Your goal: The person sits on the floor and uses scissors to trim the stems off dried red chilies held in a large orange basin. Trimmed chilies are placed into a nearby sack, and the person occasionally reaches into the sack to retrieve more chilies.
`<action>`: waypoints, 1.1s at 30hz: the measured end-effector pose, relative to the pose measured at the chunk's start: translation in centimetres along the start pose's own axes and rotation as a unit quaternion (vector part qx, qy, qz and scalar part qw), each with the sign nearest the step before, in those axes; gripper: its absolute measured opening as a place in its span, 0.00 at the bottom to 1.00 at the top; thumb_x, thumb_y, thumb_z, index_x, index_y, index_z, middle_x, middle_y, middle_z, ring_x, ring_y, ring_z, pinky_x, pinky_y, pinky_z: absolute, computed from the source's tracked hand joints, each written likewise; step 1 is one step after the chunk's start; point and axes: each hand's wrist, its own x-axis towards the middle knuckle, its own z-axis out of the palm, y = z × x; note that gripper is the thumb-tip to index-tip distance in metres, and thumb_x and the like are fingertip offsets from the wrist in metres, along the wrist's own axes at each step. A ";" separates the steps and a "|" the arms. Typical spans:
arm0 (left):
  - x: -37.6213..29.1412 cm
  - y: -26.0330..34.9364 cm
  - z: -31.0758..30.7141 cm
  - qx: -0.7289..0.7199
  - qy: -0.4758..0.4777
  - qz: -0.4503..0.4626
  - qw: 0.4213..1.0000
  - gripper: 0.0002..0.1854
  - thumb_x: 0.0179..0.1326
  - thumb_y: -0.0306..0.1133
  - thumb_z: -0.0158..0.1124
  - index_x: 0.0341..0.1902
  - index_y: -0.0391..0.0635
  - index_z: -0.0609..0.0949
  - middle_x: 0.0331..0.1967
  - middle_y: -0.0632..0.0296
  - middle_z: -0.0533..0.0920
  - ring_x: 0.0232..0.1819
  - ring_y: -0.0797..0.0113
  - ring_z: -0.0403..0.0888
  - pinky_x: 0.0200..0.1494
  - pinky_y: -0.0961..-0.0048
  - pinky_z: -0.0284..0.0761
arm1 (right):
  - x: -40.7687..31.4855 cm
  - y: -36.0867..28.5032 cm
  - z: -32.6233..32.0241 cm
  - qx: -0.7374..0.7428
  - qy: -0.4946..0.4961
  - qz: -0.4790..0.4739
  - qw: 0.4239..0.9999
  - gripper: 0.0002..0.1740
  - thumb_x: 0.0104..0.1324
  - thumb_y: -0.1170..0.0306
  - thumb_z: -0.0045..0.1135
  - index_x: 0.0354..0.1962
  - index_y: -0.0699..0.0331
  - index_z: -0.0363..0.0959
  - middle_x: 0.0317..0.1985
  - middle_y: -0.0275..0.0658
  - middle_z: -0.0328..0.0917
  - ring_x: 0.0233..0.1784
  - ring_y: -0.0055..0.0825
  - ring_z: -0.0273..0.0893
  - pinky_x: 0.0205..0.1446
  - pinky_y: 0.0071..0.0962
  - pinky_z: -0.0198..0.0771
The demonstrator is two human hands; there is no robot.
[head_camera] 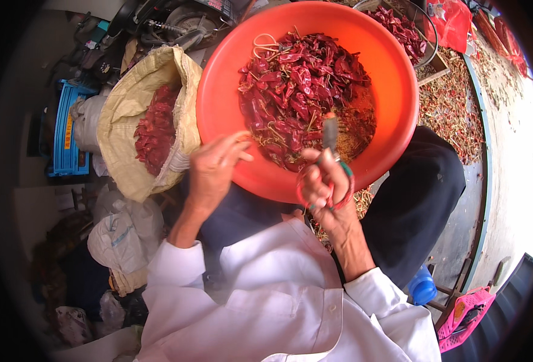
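Note:
A large orange plastic basin sits before me between my knees, holding a heap of dried red chili peppers. Seeds and loose stems gather at its lower right inside. My right hand is shut on scissors whose handles are wrapped in red and green; the blades point away from me over the basin and are blurred. My left hand is at the basin's left rim, fingers apart, with nothing plainly in it. A second pair of scissors with tan handles lies on the chilies at the far left.
Left of the basin stands an open woven sack with red chilies inside. A blue crate is beyond it. A wire-rimmed container of chilies is at the far right, above scattered stems. A pink basket stands lower right.

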 end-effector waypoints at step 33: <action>7.4 -15.2 13.4 0.253 -0.358 0.191 0.878 0.28 0.53 0.16 0.63 0.61 0.43 0.80 0.65 0.54 0.74 0.61 0.48 0.77 0.59 0.55 0.77 | -0.5 -1.8 -0.4 -0.031 0.114 -0.124 0.985 0.31 0.78 0.49 0.51 0.55 0.73 0.71 0.31 0.38 0.78 0.28 0.24 0.69 0.34 0.28 0.66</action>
